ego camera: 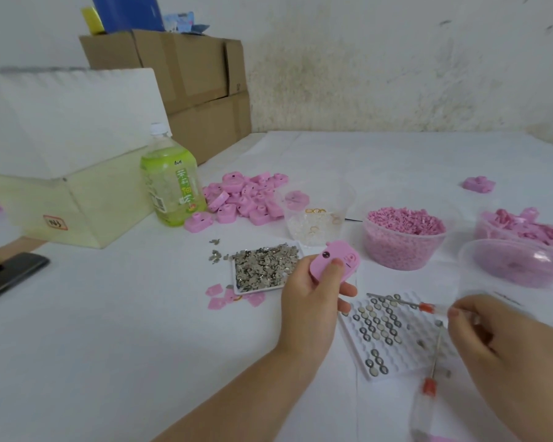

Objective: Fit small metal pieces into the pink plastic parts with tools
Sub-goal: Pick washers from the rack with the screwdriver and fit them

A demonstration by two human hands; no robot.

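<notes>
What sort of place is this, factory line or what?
Probably an informal piecework bench, perhaps a home or small workshop: a tub of pink plastic bits, a heap of small metal pieces, and stacked cardboard boxes against a stained wall.

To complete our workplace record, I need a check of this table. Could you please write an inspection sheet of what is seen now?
Surface: white table, with some small pieces lying loose on it.
Job's things: heap of metal pieces; white grid tray with round cells; pile of pink parts; tub of pink bits; spare screwdriver lying partly on the grid tray.
Clutter: green drink bottle; dark phone at the left edge.
Grippers: left hand holds a pink part; right hand pinches a thin screwdriver over the grid tray.
Cables: nothing seen.
Surroundings: cardboard boxes stacked behind; stained wall.
</notes>
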